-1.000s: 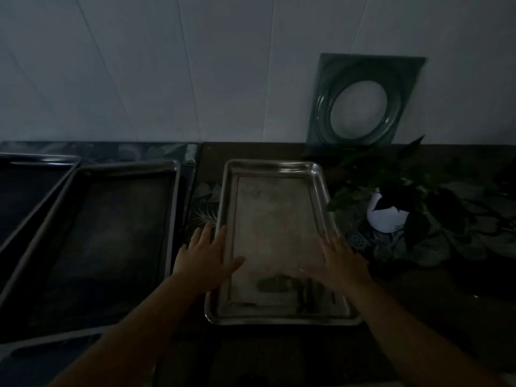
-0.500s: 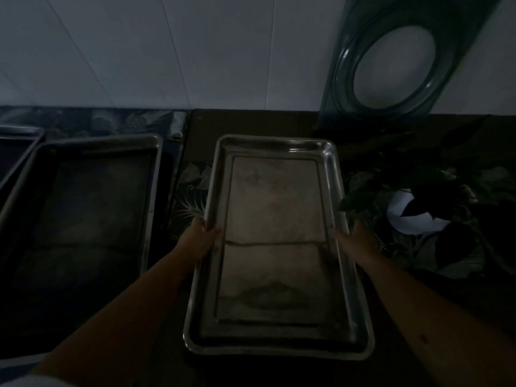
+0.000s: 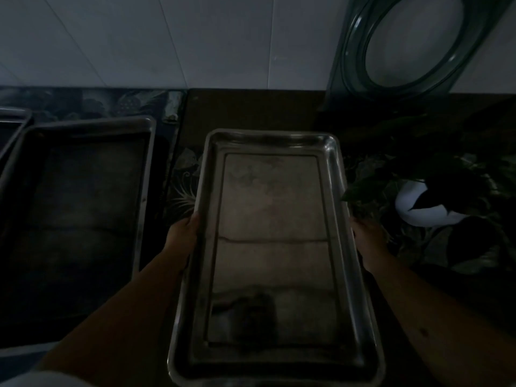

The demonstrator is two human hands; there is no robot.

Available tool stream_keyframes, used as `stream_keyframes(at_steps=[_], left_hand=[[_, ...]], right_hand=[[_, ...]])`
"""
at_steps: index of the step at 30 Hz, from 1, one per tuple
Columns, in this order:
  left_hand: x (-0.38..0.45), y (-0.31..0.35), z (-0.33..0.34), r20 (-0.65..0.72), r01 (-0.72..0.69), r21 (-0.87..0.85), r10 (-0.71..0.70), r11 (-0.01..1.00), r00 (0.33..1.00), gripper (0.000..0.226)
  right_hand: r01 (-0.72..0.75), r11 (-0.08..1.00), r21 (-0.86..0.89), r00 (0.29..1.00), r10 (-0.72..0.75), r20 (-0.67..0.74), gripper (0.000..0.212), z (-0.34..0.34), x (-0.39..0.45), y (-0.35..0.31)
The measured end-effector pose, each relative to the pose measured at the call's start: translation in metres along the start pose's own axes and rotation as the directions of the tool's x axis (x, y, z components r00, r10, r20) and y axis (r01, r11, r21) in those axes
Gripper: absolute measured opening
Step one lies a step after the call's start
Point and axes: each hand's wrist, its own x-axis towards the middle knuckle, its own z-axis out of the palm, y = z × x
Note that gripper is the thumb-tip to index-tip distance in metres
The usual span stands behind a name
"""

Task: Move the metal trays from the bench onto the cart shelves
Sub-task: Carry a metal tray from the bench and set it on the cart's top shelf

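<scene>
The steel tray (image 3: 275,247) is held level above the dark bench (image 3: 251,110), gripped at its long edges by the left hand (image 3: 183,236) and the right hand (image 3: 365,236), fingers curled under the rim. A darker tray (image 3: 83,213) lies to its left.

Dim bench (image 3: 251,113) bears dark tray (image 3: 83,208), seemingly a potted plant (image 3: 427,202)
</scene>
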Motion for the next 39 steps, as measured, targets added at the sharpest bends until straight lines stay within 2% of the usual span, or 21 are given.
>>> stream_keyframes(at_steps=[5,9,14,17,19,21,24,26,28,30,34,37,39], left_hand=[[-0.032,-0.007,-0.034,0.033,0.054,-0.004,-0.054,0.999,0.998,0.057],[-0.058,-0.014,-0.066,0.081,0.030,-0.016,-0.029,0.999,0.996,0.062],[-0.096,-0.049,-0.094,0.114,0.087,-0.122,-0.073,0.989,0.991,0.056],[-0.117,-0.064,-0.102,0.077,0.088,-0.178,-0.075,0.980,0.994,0.045],[-0.129,-0.072,-0.108,0.046,0.024,-0.176,-0.016,0.984,0.999,0.040],[-0.148,-0.076,-0.115,-0.015,-0.034,-0.172,0.032,0.984,0.999,0.045],[-0.184,-0.093,-0.131,-0.107,0.022,-0.274,-0.053,0.961,0.993,0.051],[-0.214,-0.118,-0.146,-0.190,0.049,-0.344,-0.121,0.938,0.974,0.054],[-0.250,-0.151,-0.163,-0.274,0.065,-0.394,-0.185,0.917,0.944,0.051],[-0.288,-0.189,-0.182,-0.401,0.029,-0.443,-0.227,0.896,0.887,0.044],[-0.376,-0.264,-0.206,-0.580,-0.014,-0.553,-0.373,0.833,0.724,0.042],[-0.440,-0.309,-0.211,-0.635,-0.094,-0.662,-0.491,0.743,0.596,0.044],[-0.475,-0.329,-0.212,-0.656,-0.133,-0.695,-0.548,0.706,0.519,0.045]], right_hand=[[-0.094,0.995,0.022,0.989,0.091,0.114,0.029,-0.012,-0.042,-0.001],[-0.013,1.000,-0.005,0.997,0.013,0.075,0.027,-0.012,-0.079,-0.001],[-0.042,0.999,-0.019,0.993,0.044,0.110,0.035,-0.014,-0.122,0.005],[-0.008,0.999,-0.049,0.996,0.012,0.091,0.027,-0.011,-0.142,0.012],[0.027,0.995,-0.099,0.995,-0.017,0.097,0.026,-0.009,-0.150,0.013],[0.066,0.989,-0.135,0.989,-0.047,0.140,0.029,-0.005,-0.153,0.011],[0.167,0.967,-0.193,0.971,-0.128,0.201,0.039,0.010,-0.159,0.003],[0.249,0.947,-0.205,0.940,-0.185,0.287,0.033,0.028,-0.169,0.000],[0.325,0.924,-0.201,0.895,-0.232,0.381,0.026,0.053,-0.183,0.004],[0.437,0.870,-0.228,0.820,-0.282,0.498,0.028,0.087,-0.206,0.008],[0.662,0.706,-0.250,0.596,-0.295,0.747,0.038,0.159,-0.274,0.010],[0.802,0.563,-0.200,0.404,-0.263,0.876,0.036,0.208,-0.332,0.013],[0.864,0.472,-0.174,0.304,-0.213,0.929,0.036,0.236,-0.370,0.018]])
